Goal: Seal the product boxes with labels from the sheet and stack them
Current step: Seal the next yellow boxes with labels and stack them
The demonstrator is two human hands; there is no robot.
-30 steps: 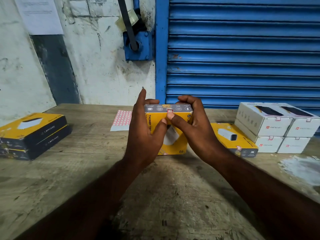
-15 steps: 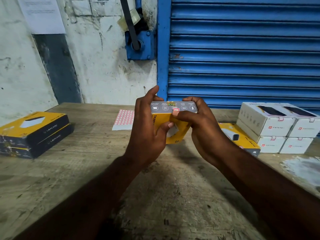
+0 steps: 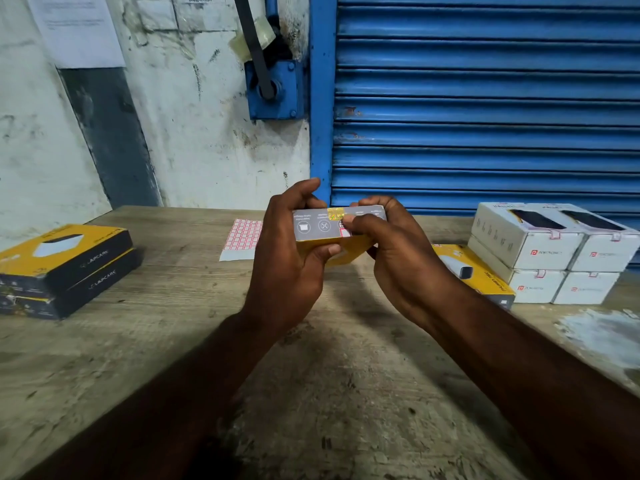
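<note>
**Thumb on the label, light box held in both hands**

The yellow box [image 3: 318, 226] is off the table [image 3: 329, 375], held up just to the right of the label sheet [image 3: 242, 235] with its grey end face turned towards the camera. The left hand [image 3: 287, 258] grips its left end, fingers curled over the top and thumb tucked under the front edge. The right hand [image 3: 398, 261] wraps the right end, and its thumb [image 3: 356, 221] presses on a small red-edged label [image 3: 345, 233] at the seam of the flap.

It looks like thin printed card, so it is probably light and firm along its edges and corners but easy to dent on the wide faces. The print may be a little slick. The short ends, where both hands sit now, seem the safest place to hold it, leaving the flap seam free for the thumb. Firm rubbing should bed the label without crushing the flap.

Well to the left of the label sheet stands a stack of two yellow-and-black boxes [image 3: 65, 268]. To the right of the sheet, beyond the hands, a lone yellow box [image 3: 481, 275] lies flat, and farther right is a block of white boxes [image 3: 554, 251], two high, with small labels on their flaps
</note>
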